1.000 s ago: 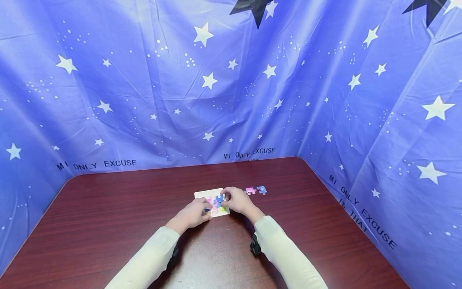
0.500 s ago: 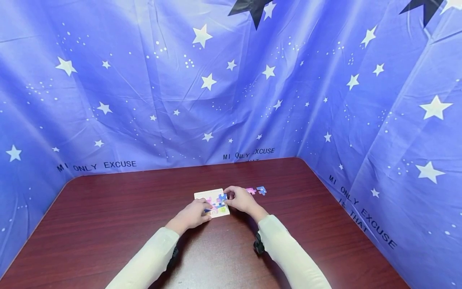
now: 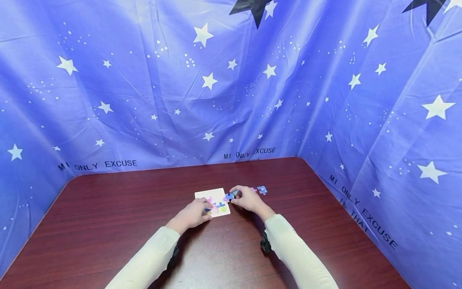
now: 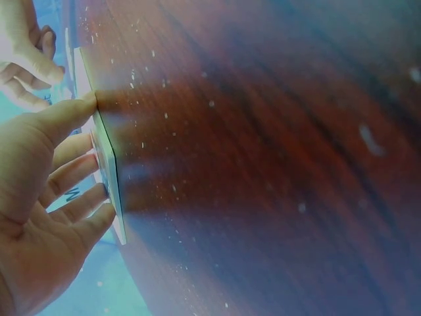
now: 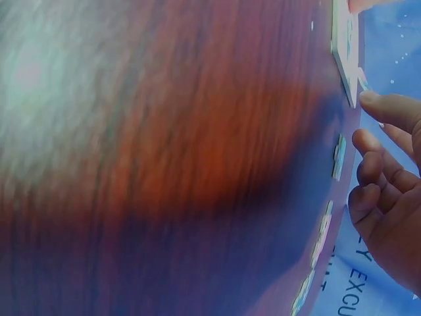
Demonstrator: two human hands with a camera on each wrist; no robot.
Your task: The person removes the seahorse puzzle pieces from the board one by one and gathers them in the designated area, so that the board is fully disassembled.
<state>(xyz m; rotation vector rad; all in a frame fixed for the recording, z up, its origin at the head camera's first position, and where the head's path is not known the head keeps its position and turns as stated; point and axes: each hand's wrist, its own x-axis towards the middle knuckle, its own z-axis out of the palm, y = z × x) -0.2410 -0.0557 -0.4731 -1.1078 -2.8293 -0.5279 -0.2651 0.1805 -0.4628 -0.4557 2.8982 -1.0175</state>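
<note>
So there's one little puzzle board (image 3: 209, 194) flat on the table, with the left hand (image 3: 194, 212) resting over its left side. That hand's fingers are spread, thumb at the near edge and fingertips down on the board. Pink, blue and yellow-green patches show on the board just past those fingertips, but I can't count the pieces in there with the hand in the way.

The right hand (image 3: 246, 199) is pinching one blue piece (image 3: 228, 197) between thumb and fingers, right at the board's right edge. I count three loose pieces lying on the table by that hand: a teal piece (image 3: 236, 194) half hidden under the fingers, then a pink piece (image 3: 254, 189) mostly covered by the hand, then a blue-and-white piece (image 3: 262, 190) just beyond it. The right wrist view has the same three in a row, edge-on.

Two pale sleeves (image 3: 144, 257), and two black wrist gadgets (image 3: 266, 243), one under each wrist. No brand I can read on those. The table (image 3: 119, 208) is one dark reddish wood top running out all around both hands.

Beyond the hands there's a blue backdrop (image 3: 173, 100) with loads of white stars and two big black shapes up top, cut off. "MI ONLY EXCUSE" is on it three times: ahead of the left hand, ahead of the right hand, and off to the right with "IS THAT" underneath.
</note>
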